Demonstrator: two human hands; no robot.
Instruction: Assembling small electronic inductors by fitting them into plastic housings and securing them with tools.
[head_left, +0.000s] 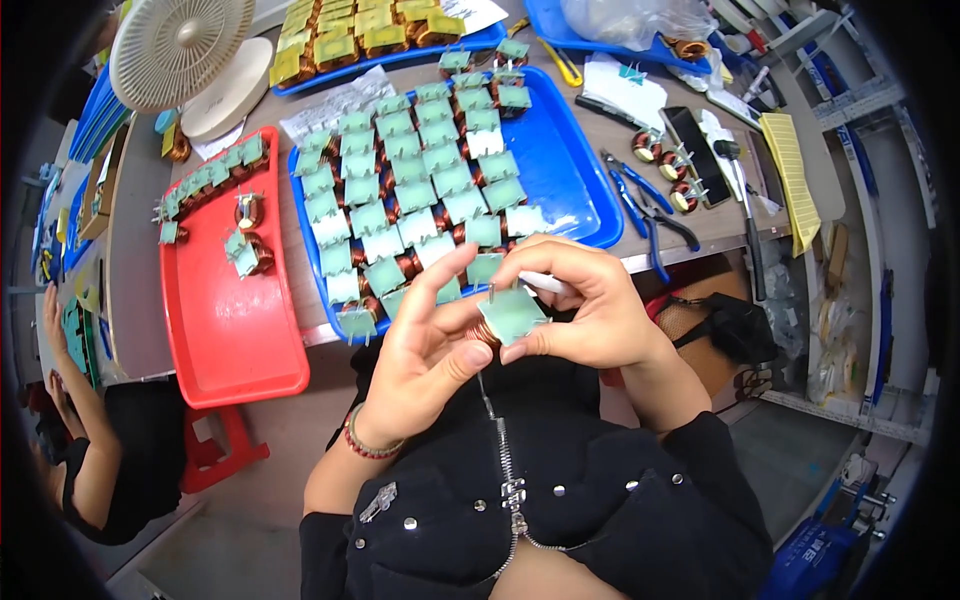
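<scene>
Between my two hands, in front of my chest, is a copper-wound coil with a square green plate (512, 316) and thin metal pins. My left hand (422, 350) closes on its copper side with thumb and fingers. With thumb and fingertips my right hand (598, 310) grips the plate's right edge. A slim white stick (545, 284), perhaps a pen, is tucked in the right hand's fingers; its full length is hidden. Just beyond my fingers, rows of similar green-plated coils (404, 168) fill much of a blue tray (585, 190).
On the left, a red tray (240, 350) carries several coils. Pliers (640, 225), loose coils (684, 195) and a dark phone-like slab (697, 155) lie right. Behind are yellow-topped coils (370, 30) and a fan (185, 50). Another person's arm (85, 400) shows at far left.
</scene>
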